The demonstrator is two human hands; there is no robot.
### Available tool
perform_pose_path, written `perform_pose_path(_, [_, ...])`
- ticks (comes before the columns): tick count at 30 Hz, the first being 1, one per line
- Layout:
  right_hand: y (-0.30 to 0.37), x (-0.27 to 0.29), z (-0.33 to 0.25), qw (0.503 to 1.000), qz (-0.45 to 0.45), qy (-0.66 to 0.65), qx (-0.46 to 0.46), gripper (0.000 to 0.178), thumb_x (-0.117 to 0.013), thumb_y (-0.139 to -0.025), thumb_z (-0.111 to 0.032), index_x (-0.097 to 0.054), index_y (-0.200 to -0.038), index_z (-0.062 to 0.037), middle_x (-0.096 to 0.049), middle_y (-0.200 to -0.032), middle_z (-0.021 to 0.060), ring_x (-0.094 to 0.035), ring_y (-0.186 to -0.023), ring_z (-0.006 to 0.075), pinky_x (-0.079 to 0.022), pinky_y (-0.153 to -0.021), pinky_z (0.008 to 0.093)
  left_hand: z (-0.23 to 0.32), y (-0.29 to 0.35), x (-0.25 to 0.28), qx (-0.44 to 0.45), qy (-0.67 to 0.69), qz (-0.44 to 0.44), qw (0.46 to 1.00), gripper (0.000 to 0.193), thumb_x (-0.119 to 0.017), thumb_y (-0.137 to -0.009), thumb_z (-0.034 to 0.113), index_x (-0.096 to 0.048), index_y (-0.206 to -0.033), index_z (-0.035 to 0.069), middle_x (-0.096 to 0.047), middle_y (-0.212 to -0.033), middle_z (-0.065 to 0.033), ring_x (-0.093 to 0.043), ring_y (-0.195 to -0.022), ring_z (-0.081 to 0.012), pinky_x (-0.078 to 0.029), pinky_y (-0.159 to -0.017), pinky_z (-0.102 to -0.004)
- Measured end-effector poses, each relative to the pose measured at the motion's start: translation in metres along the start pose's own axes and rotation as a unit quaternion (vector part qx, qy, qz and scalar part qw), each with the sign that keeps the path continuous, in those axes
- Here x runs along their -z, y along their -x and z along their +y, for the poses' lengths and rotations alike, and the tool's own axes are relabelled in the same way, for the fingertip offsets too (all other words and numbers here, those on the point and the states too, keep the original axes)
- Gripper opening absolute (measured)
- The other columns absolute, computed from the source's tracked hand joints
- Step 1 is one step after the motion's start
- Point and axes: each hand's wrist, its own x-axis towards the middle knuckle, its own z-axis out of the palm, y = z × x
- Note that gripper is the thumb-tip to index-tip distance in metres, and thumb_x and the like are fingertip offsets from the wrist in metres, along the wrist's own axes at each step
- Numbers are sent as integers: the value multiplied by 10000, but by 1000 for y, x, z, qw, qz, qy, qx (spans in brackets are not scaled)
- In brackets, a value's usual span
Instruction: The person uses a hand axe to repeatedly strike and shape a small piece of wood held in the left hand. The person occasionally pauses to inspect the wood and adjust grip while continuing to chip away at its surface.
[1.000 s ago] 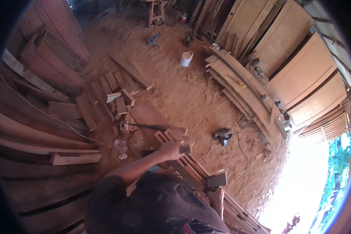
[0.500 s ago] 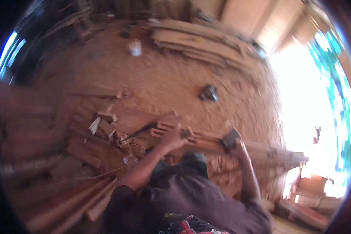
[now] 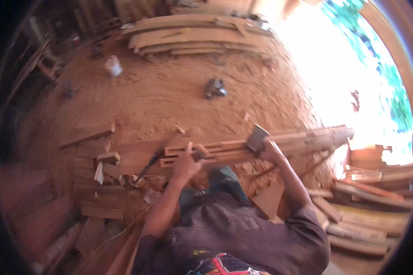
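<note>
At the left, a long dark tool point(image 3: 155, 158) lies slantwise near the left hand point(image 3: 185, 167), which is partly closed, its fingers bent around a small dark block point(image 3: 199, 154), above the ends of long wooden pieces point(image 3: 228, 156). These pieces extend to the right, where the right hand point(image 3: 270, 152) is closed, gripping a flat dark block point(image 3: 257, 137) over them.

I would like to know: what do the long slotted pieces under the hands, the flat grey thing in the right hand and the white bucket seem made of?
Long slotted pieces: wood, probably unvarnished; brown, squared edges, no clear gloss.
Flat grey thing: perhaps metal or coated board; even, dull grey face, grain not visible.
White bucket: likely plastic; smooth, pale wall.
</note>
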Motion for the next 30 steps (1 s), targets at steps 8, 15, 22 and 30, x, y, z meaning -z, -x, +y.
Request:
perform_pose_path(8, [39,15,-21,996,2,-85,24,333,-823,-661,-59,-740,-954,77,-755,-831,208,-754,-746,276,-583,-591,406,0,-7,-4,-18,17,13,1000,840,-780,-869,389,-373,-1528,64,-732,-1105,-222,-703,-1027,-432,-562,-842,-547])
perform_pose_path(15, [8,6,1,992,-31,-119,22,295,-856,-667,-56,-771,-934,36,-754,-776,124,-718,-653,185,-553,-504,351,12,8,5,6,4,30,1000,833,-779,-877,419,-396,-1510,36,-725,-1088,-248,-718,-985,-415,-568,-808,-544])
perform_pose_path(22, [-7,3,12,981,-47,-165,93,468,-833,-616,36,-762,-1076,-6,-764,-880,101,-714,-662,165,-537,-458,301,15,2,-6,-20,22,82,996,705,-791,-832,343,-495,-1385,22,-734,-947,-239,-719,-930,-429,-562,-778,-555])
perform_pose_path(30, [1,5,6,980,-80,-183,20,507,-822,-623,92,-756,-1114,-16,-757,-905,95,-693,-643,154,-511,-429,300,15,2,-1,-12,33,87,996,624,-795,-803,317,-573,-1314,37,-739,-979,-227,-714,-973,-427,-557,-843,-538])
